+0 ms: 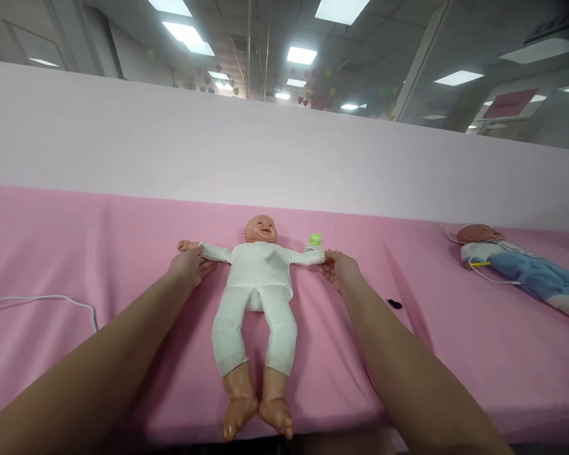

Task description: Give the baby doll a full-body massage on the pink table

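Observation:
A baby doll (260, 272) with a white cloth body lies face up, feet toward me, both arms stretched out sideways. My left hand (189, 265) grips the doll's arm at the left near its wrist, thumb on top and fingers underneath. At the other side, my right hand (342, 270) has hold of the opposite arm by the wrist, its fingers partly hidden behind the doll's hand. Just behind that arm stands a small bottle (315, 241) with a green cap, its lower part covered by the sleeve.
A pink sheet (171, 379) covers the long table. A second doll (516, 265) in blue and white lies far right with a white cord about it. A small black object (395, 304) rests right of my forearm. A white cable (42, 297) runs at left. Behind rises a white wall (218, 151).

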Demonstrator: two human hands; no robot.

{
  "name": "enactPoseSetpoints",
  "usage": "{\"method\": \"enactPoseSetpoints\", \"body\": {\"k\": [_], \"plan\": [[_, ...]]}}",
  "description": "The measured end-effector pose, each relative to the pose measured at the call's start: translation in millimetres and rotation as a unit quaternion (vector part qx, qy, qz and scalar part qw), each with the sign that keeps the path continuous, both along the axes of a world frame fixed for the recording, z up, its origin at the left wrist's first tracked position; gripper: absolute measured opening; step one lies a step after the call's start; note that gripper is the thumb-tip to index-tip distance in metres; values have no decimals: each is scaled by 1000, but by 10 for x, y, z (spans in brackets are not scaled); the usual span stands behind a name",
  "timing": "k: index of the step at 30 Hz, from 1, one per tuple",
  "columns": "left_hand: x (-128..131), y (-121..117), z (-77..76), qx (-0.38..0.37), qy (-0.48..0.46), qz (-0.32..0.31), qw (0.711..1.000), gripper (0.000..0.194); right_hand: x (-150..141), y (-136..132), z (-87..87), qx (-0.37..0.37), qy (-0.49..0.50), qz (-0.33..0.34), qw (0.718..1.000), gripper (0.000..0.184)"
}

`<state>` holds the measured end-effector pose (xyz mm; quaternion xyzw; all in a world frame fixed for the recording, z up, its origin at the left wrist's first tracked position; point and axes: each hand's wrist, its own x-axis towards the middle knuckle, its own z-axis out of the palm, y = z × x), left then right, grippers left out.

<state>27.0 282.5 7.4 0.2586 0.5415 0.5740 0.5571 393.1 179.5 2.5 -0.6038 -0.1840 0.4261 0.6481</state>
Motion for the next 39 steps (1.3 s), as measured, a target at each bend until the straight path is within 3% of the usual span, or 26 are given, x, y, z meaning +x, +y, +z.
{"method": "enactPoseSetpoints", "body": {"k": [4,7,9,11,13,17,22,25,27,29,32,34,36,38,39], "plan": [[-45,26,6,0,-3,-21,1000,21,8,-35,-14,-30,-8,44,999,15],[-40,21,-13,11,12,-24,1000,20,-2,-23,-29,-30,-38,39,998,31],[-28,-13,-17,49,67,-30,996,23,-35,-20,-26,3,-99,9,995,49],[-4,-90,-6,125,180,-58,974,27,-113,-46,0,51,-211,-12,976,59],[38,-208,20,204,319,-92,921,31,-238,-105,47,107,-337,3,935,57],[160,-451,93,290,525,-144,787,33,-532,-252,145,231,-495,134,827,33],[235,-567,185,370,643,-274,613,33,-736,-318,170,253,-657,260,661,32],[253,-584,230,372,682,-303,552,36,-799,-311,158,237,-700,284,610,36],[268,-594,241,371,693,-310,535,33,-837,-311,151,219,-715,289,598,38],[274,-594,228,367,687,-307,547,30,-862,-317,147,212,-713,287,604,38],[230,-547,164,358,644,-273,619,32,-839,-316,140,226,-669,273,654,35],[161,-471,106,331,593,-231,696,33,-760,-287,125,230,-595,246,729,31],[78,-364,53,284,508,-184,792,30,-618,-225,99,224,-475,191,829,29],[-2,-241,17,222,363,-144,893,29,-424,-143,62,202,-332,116,914,38],[-38,-179,6,181,275,-125,936,29,-317,-103,42,181,-271,81,942,44]]}}
